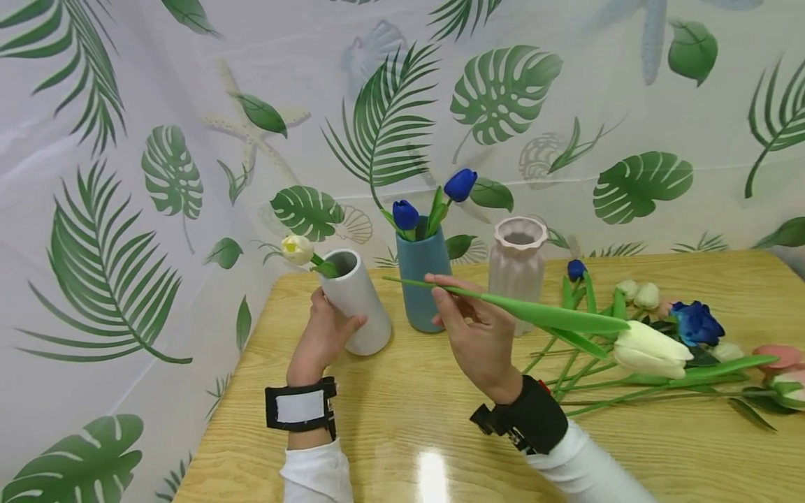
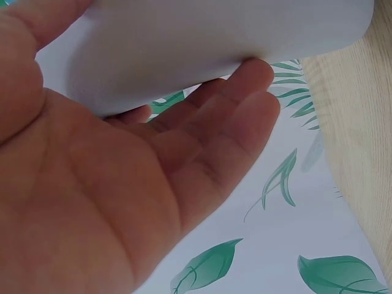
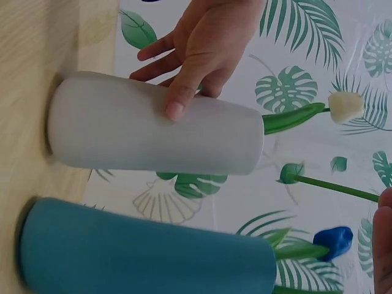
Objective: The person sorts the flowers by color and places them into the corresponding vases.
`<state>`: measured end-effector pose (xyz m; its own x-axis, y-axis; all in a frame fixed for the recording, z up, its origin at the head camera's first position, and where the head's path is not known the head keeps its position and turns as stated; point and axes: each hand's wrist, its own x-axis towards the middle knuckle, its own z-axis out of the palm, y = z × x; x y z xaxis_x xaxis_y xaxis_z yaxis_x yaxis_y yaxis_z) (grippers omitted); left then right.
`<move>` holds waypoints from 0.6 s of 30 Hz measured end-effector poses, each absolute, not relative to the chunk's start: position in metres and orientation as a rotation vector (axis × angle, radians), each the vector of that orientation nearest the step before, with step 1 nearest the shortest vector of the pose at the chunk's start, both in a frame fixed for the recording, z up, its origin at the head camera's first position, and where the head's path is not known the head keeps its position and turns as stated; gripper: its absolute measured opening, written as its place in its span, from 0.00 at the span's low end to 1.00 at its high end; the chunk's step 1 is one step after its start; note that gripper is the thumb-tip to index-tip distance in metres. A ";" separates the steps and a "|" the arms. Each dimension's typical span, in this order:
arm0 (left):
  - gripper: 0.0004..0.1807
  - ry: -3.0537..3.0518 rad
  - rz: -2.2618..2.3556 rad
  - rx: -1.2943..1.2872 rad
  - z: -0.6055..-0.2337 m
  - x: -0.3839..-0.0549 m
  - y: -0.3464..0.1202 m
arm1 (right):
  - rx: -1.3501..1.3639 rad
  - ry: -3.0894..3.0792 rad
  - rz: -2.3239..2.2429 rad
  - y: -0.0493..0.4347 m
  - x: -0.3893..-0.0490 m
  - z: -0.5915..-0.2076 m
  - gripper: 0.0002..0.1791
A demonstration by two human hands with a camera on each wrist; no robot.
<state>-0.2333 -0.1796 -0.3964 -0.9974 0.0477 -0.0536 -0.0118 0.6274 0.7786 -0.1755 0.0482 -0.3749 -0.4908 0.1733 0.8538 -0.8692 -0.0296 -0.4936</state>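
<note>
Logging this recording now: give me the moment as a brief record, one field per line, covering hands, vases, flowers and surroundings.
Left hand: grips the white vase
Right hand: pinches a white tulip by its stem, bloom toward the right
White vase contents: one cream tulip
Blue vase: holds two blue tulips
Pink vase: wavy rim, no flower visible in it
Loose flowers: blue, white and pink, lying on the right of the table
Table: light wood grain
Backdrop: white, printed with green leaves

Leaf-printed white cloth (image 1: 402, 150) behind a light wooden table (image 1: 390, 419).
</note>
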 end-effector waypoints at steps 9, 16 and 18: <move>0.51 2.786 1.338 0.042 -0.398 -0.234 -0.180 | 0.771 -1.588 1.597 0.017 -0.197 -0.369 0.12; 0.51 2.795 1.328 0.051 -0.397 -0.234 -0.180 | 0.735 -1.623 1.492 0.009 -0.206 -0.365 0.10; 0.51 2.795 1.332 0.049 -0.396 -0.234 -0.180 | 0.747 -1.631 1.459 0.006 -0.206 -0.361 0.10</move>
